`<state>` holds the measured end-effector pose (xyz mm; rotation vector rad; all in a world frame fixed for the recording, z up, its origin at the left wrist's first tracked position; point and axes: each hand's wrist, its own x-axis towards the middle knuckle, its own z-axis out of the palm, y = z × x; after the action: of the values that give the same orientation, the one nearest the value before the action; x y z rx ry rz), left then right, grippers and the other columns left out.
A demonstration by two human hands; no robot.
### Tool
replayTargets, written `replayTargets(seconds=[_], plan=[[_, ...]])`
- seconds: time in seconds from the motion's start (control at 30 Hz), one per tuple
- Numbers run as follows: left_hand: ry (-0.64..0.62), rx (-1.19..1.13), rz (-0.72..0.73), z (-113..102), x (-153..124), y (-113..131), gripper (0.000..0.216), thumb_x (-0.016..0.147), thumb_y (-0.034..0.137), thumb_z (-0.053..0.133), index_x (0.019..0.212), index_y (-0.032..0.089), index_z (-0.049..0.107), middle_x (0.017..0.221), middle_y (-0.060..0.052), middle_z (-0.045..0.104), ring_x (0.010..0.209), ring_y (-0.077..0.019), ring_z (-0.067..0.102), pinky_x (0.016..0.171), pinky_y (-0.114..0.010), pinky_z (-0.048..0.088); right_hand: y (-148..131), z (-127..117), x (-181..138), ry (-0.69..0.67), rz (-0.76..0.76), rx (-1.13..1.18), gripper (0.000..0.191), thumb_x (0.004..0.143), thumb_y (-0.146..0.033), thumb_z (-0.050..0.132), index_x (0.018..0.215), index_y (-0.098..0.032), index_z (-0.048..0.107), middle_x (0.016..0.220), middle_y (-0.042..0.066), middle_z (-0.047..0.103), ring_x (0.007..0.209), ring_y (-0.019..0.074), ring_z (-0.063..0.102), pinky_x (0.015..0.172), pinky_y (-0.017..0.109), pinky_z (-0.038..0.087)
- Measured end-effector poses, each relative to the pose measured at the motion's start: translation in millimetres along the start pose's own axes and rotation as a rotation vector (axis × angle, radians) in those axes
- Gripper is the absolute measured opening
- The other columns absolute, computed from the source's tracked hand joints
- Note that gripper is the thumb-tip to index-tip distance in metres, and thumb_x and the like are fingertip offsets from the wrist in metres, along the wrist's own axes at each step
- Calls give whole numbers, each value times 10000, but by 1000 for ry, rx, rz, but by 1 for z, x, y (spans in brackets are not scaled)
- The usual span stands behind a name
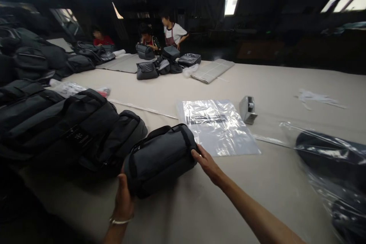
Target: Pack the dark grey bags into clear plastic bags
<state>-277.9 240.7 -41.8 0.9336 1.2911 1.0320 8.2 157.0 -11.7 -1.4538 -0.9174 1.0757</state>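
A dark grey, boxy fabric bag (161, 160) with black straps is held between my two hands above the table's near part. My left hand (123, 198), with a pale bangle at the wrist, grips its left end; part of the fingers is hidden behind the bag. At the right end, my right hand (207, 163) is closed on the bag's edge, thumb on top. Just beyond lies a flat stack of clear plastic bags (217, 137) with dark print. A grey tape dispenser (248, 109) stands beside that stack.
Several dark bags (77, 126) are heaped at the left. A bag in clear plastic (334, 152) lies at the right, white strips (320, 98) farther back. Across the pale table (274, 87) are more bags (147, 70), a folded grey sheet (213, 70) and several people (173, 32).
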Motion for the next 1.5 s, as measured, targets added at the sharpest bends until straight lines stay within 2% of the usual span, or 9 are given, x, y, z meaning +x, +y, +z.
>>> replayTargets(seconds=[0.2, 0.37, 0.43, 0.6, 0.73, 1.0, 1.13, 1.27, 1.5], plan=[[-400, 476, -260, 24, -61, 27, 824, 827, 777, 298, 1443, 232, 356, 1555, -31, 272, 1452, -250, 166, 1216, -448, 72, -36, -86, -138, 247, 140, -510, 402, 845, -613, 536, 938, -222, 556, 804, -7, 592, 757, 189, 550, 708, 305, 430], [-830, 528, -390, 74, -84, 9, 817, 831, 782, 228, 1460, 269, 319, 1513, -67, 360, 1380, -307, 347, 1061, -526, 417, 1, -128, -219, 378, 422, -591, 493, 850, -699, 414, 722, -223, 437, 648, -36, 463, 648, 167, 485, 600, 282, 374], [-906, 633, -308, 92, -86, 1, 817, 840, 768, 230, 1486, 268, 246, 1531, -68, 324, 1390, -301, 330, 1086, -528, 380, 24, -136, -229, 434, 491, -542, 540, 853, -734, 324, 695, -227, 422, 632, -29, 454, 648, 181, 499, 601, 296, 390], [-912, 937, 41, 115, -79, 2, 799, 865, 697, 334, 1493, 216, 224, 1558, -71, 263, 1441, -257, 212, 1203, -477, 129, 55, -144, -233, 609, 469, -513, 556, 858, -703, 360, 1107, -233, 521, 1039, 67, 624, 941, 257, 609, 846, 399, 476], [-775, 1035, 270, 128, -78, 10, 790, 884, 644, 350, 1497, 169, 201, 1579, -116, 180, 1452, -289, 162, 1185, -524, 188, 48, -147, -217, 649, 221, -584, 649, 894, -627, 400, 1403, -228, 349, 1459, 112, 388, 1325, 281, 396, 1109, 476, 346], [-1004, 1317, 1068, 164, -112, -9, 737, 844, 549, 565, 1473, 284, 286, 1536, -107, 301, 1410, -366, 261, 1134, -653, 181, 7, -117, -185, 194, -96, -917, 691, 869, -521, 587, 1471, -323, 312, 1565, 35, 242, 1444, 336, 145, 1184, 582, 92], [-1081, 1363, 1144, 152, -108, -17, 865, 807, 602, 589, 1499, 282, 181, 1545, -122, 265, 1392, -347, 312, 1127, -614, 248, 10, -115, -195, -41, -34, -938, 764, 799, -533, 681, 1454, -341, 338, 1551, 37, 273, 1437, 359, 156, 1167, 625, 88], [-1112, 1367, 1106, 151, -103, -14, 928, 762, 654, 610, 1499, 293, 176, 1535, -136, 280, 1386, -363, 320, 1109, -638, 276, -1, -120, -165, 0, -64, -952, 682, 878, -561, 561, 1468, -321, 316, 1559, 41, 249, 1442, 320, 166, 1184, 572, 98], [-1286, 1197, 856, 165, -72, 10, 676, 816, 682, 506, 1360, 284, 467, 1328, -82, 580, 1187, -298, 564, 1008, -466, 469, 5, -110, -119, -132, 1, -1039, 612, 863, -553, 585, 1386, -255, 472, 1385, 115, 524, 1264, 369, 464, 1104, 626, 244]])
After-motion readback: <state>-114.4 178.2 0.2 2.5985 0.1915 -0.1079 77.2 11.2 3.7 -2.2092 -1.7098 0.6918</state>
